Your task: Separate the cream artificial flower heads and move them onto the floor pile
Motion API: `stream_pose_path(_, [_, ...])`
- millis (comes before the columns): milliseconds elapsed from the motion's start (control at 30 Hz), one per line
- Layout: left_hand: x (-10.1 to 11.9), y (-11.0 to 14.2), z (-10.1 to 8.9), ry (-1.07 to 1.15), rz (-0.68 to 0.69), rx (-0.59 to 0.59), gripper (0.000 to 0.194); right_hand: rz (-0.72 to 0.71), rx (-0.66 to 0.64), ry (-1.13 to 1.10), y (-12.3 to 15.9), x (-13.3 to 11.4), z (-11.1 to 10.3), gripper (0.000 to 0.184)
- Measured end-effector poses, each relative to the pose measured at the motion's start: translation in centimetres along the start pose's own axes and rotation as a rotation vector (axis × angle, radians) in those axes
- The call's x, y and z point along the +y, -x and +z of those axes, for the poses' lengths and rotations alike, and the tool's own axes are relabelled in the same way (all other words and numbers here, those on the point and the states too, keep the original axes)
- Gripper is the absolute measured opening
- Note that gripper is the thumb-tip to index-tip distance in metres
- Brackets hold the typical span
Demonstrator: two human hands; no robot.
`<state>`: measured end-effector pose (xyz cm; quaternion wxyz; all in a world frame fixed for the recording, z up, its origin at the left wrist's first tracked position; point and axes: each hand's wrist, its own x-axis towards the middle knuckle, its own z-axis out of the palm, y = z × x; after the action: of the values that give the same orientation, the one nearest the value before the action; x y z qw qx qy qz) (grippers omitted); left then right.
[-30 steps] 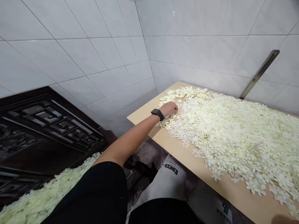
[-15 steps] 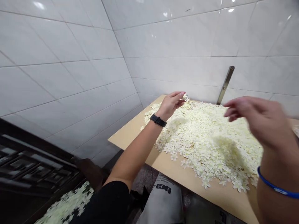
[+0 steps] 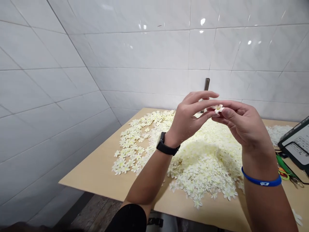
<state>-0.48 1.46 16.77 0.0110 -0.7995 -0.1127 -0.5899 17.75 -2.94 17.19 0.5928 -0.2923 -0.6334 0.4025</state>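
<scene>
Flower pile [image 3: 200, 164] on the worktop [image 3: 96, 167], wall [image 3: 149, 51] behind it. Box [image 3: 298, 145] is off to the right, tools [image 3: 285, 166] just in front. Left hand [image 3: 187, 119] and right hand [image 3: 248, 125] are over the pile, flower [image 3: 218, 108] between them.

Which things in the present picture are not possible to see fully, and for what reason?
Head view:
Pinched flower: partly behind right hand; whether left hand also grips: unclear, hands overlap.
Metal bar: partly behind left hand.
Dark-edged object: cut off by right edge; print too small.
</scene>
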Motion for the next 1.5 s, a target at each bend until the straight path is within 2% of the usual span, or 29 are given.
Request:
stream_pose_path(100, [-0.3,-0.1,-1.1,0.018,0.043,-0.132,0.026,-0.031,0.004,0.035,-0.1,0.2,0.0,0.027])
stream_pose_path(167, [-0.3,0.1,-1.4,0.036,0.056,-0.175,0.027,-0.049,0.012,0.061,-0.2,0.5,0.4,0.026])
stream_pose_path(333, [0.2,0.4,-1.0,0.096,-0.002,-0.17,0.038,-0.129,0.134,0.163,-0.3,1.3,1.9,0.03])
stream_pose_path(467, [0.3,0.8,-0.4,0.112,-0.055,-0.148,0.034,-0.2,0.173,0.188,-0.3,1.5,2.4,0.04])
stream_pose_path(567, [0.1,1.2,-0.5,0.055,-0.068,-0.135,0.035,-0.165,0.129,0.182,-0.3,1.3,2.4,0.044])
stream_pose_path(767, [0.2,1.4,-0.8,0.032,-0.093,-0.142,0.037,0.0,-0.161,0.041,-0.6,1.6,1.7,0.046])
stream_pose_path(933, [0.1,0.9,-0.3,0.146,0.015,-0.216,0.039,0.035,-0.321,-0.013,-0.9,2.4,1.2,0.061])
stream_pose_path(1033, [-0.2,0.4,-0.7,0.195,0.064,-0.275,0.039,0.007,-0.298,0.024,-0.8,2.2,1.4,0.06])
stream_pose_path(1200, [-0.4,0.5,-1.9,0.233,-0.032,-0.43,0.049,-0.002,-0.218,0.114,-0.4,1.4,1.9,0.061])
stream_pose_path(1333, [-0.3,0.7,-2.0,0.188,-0.036,-0.349,0.046,-0.011,-0.133,0.091,-0.5,1.5,1.9,0.053])
stream_pose_path(1400, [-0.3,0.8,-2.0,0.148,-0.01,-0.305,0.035,0.007,-0.169,0.064,-0.6,1.7,1.7,0.049])
stream_pose_path(1500, [-0.4,1.0,-1.8,0.058,0.004,-0.26,0.019,0.042,-0.249,0.045,-0.8,2.1,1.7,0.059])
